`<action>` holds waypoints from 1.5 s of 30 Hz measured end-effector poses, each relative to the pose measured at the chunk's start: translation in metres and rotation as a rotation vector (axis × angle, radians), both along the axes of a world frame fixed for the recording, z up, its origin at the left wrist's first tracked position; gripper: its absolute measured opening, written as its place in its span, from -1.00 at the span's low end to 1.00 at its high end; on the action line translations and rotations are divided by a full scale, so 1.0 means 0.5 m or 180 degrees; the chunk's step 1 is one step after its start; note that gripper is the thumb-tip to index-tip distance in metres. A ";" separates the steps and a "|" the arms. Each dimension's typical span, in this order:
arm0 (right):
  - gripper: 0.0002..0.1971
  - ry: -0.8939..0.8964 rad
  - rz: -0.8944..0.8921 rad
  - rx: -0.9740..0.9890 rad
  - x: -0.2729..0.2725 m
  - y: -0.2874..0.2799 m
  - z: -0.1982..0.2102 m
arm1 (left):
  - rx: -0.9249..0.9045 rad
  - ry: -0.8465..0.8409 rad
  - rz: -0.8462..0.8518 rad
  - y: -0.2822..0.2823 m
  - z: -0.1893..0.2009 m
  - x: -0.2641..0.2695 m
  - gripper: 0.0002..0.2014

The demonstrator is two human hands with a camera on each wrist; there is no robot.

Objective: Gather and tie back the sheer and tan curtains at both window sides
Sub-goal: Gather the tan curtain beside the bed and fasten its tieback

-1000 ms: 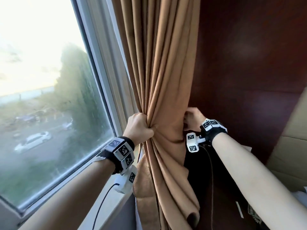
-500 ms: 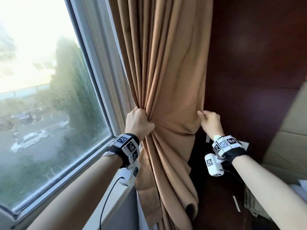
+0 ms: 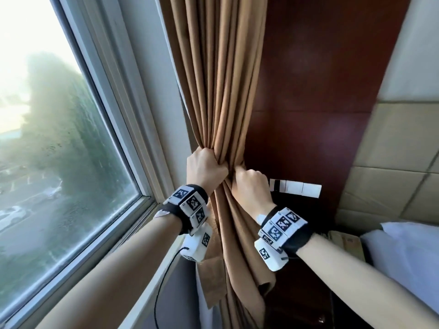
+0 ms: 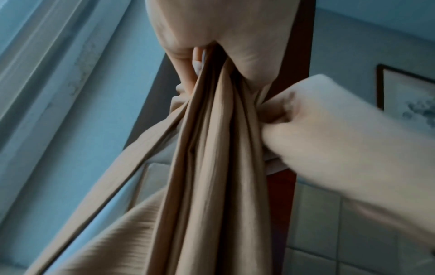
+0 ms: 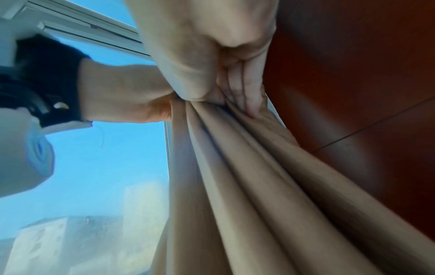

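The tan curtain [image 3: 221, 86] hangs in folds at the window's right side, bunched tight at mid height. My left hand [image 3: 205, 167] grips the bunch from the left, fingers curled round the folds. My right hand [image 3: 250, 184] grips the same bunch from the right, right beside the left hand. In the left wrist view the tan curtain [image 4: 212, 167] runs through my left hand [image 4: 202, 52], with the right hand [image 4: 329, 126] clutching its side. In the right wrist view my right hand [image 5: 223, 74] pinches the curtain [image 5: 247, 186]. A strip of pale sheer fabric [image 3: 204, 302] shows low behind the tan cloth.
The window [image 3: 59, 150] and its white frame [image 3: 133, 129] lie left, with the sill [image 3: 152, 288] below my left forearm. A dark red wood panel [image 3: 320, 115] stands behind the curtain, carrying a white switch plate [image 3: 297, 188]. White bedding [image 3: 408, 252] lies lower right.
My right hand has swept the curtain's right edge leftward and now meets the left hand, squeezing the cloth into a narrow bunch. The left hand kept its grip.
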State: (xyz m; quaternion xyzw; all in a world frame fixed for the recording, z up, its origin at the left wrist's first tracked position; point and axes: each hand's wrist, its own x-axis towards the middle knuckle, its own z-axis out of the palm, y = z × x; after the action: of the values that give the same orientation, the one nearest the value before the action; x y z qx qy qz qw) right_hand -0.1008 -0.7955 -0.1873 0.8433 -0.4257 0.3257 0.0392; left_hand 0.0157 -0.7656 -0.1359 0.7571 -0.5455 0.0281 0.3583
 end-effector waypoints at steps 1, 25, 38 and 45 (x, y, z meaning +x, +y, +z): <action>-0.94 0.0048 0.0032 0.0116 0.006 0.008 0.009 | -0.0004 0.0033 -0.0032 0.004 0.005 -0.003 -0.67; -0.63 0.0058 0.1029 0.1193 0.034 0.107 -0.090 | 0.0424 -0.0529 0.0101 -0.004 0.053 0.008 -0.71; -0.74 -0.0720 0.0228 0.1845 0.086 0.101 -0.143 | 0.0378 -0.0482 -0.0035 0.002 0.051 0.029 -0.60; -0.69 -0.0808 0.0922 0.2255 -0.030 0.074 -0.043 | 0.0355 -0.0587 -0.0192 0.007 0.046 0.055 -0.56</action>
State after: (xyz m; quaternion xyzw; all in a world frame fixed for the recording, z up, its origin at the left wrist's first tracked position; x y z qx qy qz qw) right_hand -0.1158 -0.7584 -0.2085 0.8090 -0.3898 0.2625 -0.3531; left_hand 0.0431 -0.7622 -0.1127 0.7533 -0.5995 0.0565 0.2646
